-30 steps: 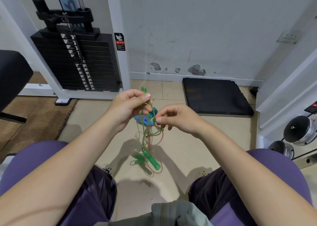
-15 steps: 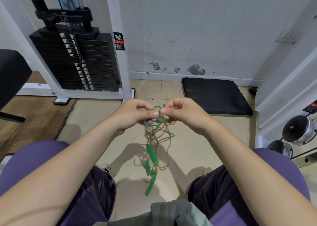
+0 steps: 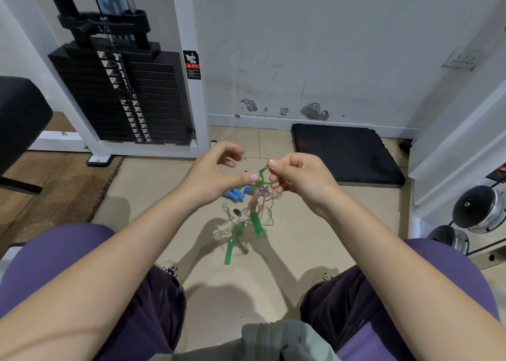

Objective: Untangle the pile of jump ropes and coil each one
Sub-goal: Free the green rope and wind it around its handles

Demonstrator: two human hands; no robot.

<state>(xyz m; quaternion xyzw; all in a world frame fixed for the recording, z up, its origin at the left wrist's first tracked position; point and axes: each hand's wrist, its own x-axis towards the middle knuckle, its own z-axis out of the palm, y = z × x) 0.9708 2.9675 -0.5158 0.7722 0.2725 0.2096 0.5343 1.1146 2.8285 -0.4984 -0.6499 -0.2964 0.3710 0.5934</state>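
Black weight plates [image 3: 120, 97] stack far left, a dark mat [image 3: 345, 155] lies far right, and dumbbells [image 3: 476, 210] sit at the right edge. Between the knees, the tangled ropes [image 3: 252, 212] hang from the right hand [image 3: 298, 179], which pinches a green loop. Since half a second ago, the left hand [image 3: 216, 174] has let go and spread, and blue handles [image 3: 235, 195] now show.

Single head-worn wide-angle view, looking forward and steeply down from a seated person. It is facing the white wall [image 3: 328, 45], with both forearms running up from the bottom edge. The weight stack [image 3: 120, 97] is sitting left of that wall, the black mat [image 3: 345, 155] at its foot. Close range; edges are bowing. No second view.
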